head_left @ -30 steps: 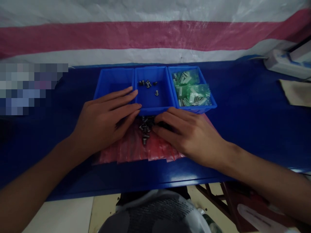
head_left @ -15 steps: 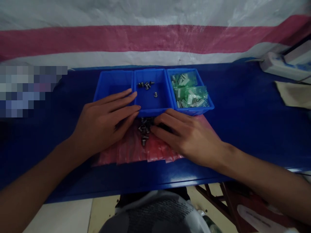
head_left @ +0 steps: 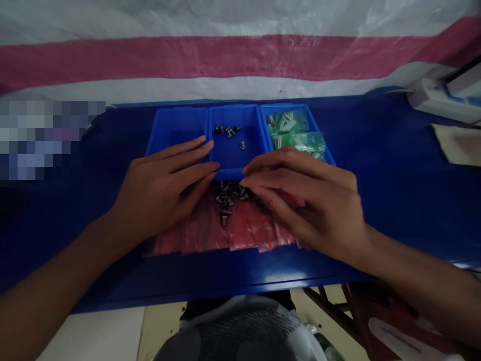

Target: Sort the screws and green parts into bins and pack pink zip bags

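Note:
A heap of small dark screws lies on red plastic bags in front of the blue bins. My right hand is over the right side of the heap, thumb and fingertips pinched together; whatever is between them is too small to make out. My left hand rests with fingers stretched out against the front of the left bin and the edge of the middle bin. Several screws lie inside the middle bin, one apart from the others.
The right bin holds green-tinted bags of small metal pins. A white power strip and a beige cloth lie at the right of the blue table. A striped sheet hangs behind.
My right hand has lifted off the screw heap, its fingers now pinched near the middle bin's front edge. More of the heap shows. My left hand stays in place.

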`<state>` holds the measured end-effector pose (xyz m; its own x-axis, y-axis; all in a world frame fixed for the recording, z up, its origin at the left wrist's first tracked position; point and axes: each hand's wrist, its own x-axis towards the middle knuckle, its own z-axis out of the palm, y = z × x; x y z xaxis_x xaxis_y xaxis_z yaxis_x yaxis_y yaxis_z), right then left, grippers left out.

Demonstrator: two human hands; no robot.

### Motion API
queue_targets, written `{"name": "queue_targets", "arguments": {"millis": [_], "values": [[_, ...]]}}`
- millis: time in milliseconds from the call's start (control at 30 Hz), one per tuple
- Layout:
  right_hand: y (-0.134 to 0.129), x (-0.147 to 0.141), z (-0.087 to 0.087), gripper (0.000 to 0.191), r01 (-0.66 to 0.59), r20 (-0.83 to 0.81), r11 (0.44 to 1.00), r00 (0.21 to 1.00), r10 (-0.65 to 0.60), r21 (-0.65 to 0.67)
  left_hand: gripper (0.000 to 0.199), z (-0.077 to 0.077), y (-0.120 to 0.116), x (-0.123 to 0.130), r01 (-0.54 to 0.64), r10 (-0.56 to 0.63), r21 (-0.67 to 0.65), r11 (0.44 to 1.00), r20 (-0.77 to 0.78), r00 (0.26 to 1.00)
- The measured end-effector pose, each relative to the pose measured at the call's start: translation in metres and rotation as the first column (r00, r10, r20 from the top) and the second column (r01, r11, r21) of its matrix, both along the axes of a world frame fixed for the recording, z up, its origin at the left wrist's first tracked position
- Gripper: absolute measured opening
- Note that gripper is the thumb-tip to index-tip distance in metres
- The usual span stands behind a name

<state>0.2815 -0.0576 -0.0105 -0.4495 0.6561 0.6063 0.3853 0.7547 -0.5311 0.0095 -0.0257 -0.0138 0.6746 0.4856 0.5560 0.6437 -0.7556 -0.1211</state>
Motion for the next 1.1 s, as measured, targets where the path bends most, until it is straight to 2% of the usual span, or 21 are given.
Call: {"name": "queue_targets", "arguments": {"millis": [133,233,333,433,500,567,633,700,733,800,867,900,967,1000,1033,1100], "values": [[-0.002,0.0,0.007,0.022,0.002,-0.075,0.996,0.997,-0.009,-0.095,0.017,0.0,0.0,0.001,-0.005,0.006,-0.028,1.0,0.018,1.0],[-0.001,0.0,0.008,0.016,-0.006,-0.116,0.995,0.993,-0.007,-0.104,0.016,0.001,0.0,0.002,0.007,-0.006,-0.048,0.999,0.032,0.999],[0.0,0.0,0.007,0.021,0.004,-0.109,0.995,0.994,-0.015,-0.096,0.015,0.002,0.0,0.002,0.011,-0.01,-0.035,0.999,0.025,1.0],[0.0,0.0,0.007,0.021,-0.07,-0.161,0.978,0.986,0.038,-0.195,0.013,0.002,0.0,0.002,0.028,-0.028,0.006,1.0,0.005,1.0],[0.001,-0.001,0.007,0.011,-0.174,-0.249,0.908,0.965,0.08,-0.38,0.013,0.002,0.001,0.003,0.038,-0.038,0.02,0.999,-0.003,0.999],[0.002,-0.002,0.006,0.022,-0.284,-0.345,0.77,0.935,0.089,-0.571,0.012,0.002,0.001,0.004,0.035,-0.035,0.028,0.999,-0.003,0.999],[0.005,-0.003,0.005,0.032,-0.357,-0.41,0.646,0.909,0.074,-0.675,0.012,0.002,0.001,0.004,0.033,-0.033,0.03,0.999,-0.001,0.999],[0.008,-0.003,0.004,0.032,-0.377,-0.446,0.605,0.894,0.041,-0.701,0.012,0.002,0.001,0.003,0.031,-0.031,0.022,0.999,-0.003,1.0],[0.008,-0.003,0.004,0.027,-0.374,-0.466,0.615,0.885,0.012,-0.694,0.013,0.002,0.001,0.002,0.033,-0.033,0.01,0.999,-0.003,0.999],[0.009,-0.002,0.004,0.017,-0.353,-0.513,0.673,0.857,-0.046,-0.65,0.016,0.001,0.001,0.0,0.034,-0.033,-0.024,0.999,0.01,0.999],[0.009,0.0,0.004,0.029,-0.269,-0.51,0.786,0.858,-0.067,-0.556,0.02,0.0,0.0,-0.001,0.029,-0.027,-0.062,0.998,0.029,0.999],[0.008,0.002,0.004,0.03,-0.205,-0.452,0.857,0.891,-0.035,-0.473,0.021,-0.001,0.0,-0.002,0.023,-0.021,-0.076,0.997,0.032,0.999],[0.007,0.004,0.002,0.024,-0.113,-0.2,0.972,0.977,0.071,-0.206,0.021,-0.002,0.0,-0.002,0.01,-0.007,-0.08,0.997,0.037,0.999],[0.007,0.005,0.0,0.022,-0.11,-0.02,0.992,0.994,0.109,-0.064,0.021,-0.003,0.0,-0.002,0.004,-0.001,-0.078,0.997,0.037,0.999],[0.007,0.005,-0.002,0.021,-0.136,0.163,0.989,0.978,0.127,0.048,0.02,-0.002,0.0,-0.002,0.002,0.001,-0.07,0.998,0.034,0.999],[0.008,0.004,-0.008,0.024,-0.201,0.418,0.966,0.901,0.116,0.164,0.018,-0.002,0.0,-0.001,0.004,-0.003,-0.041,0.999,0.018,1.0]]}}
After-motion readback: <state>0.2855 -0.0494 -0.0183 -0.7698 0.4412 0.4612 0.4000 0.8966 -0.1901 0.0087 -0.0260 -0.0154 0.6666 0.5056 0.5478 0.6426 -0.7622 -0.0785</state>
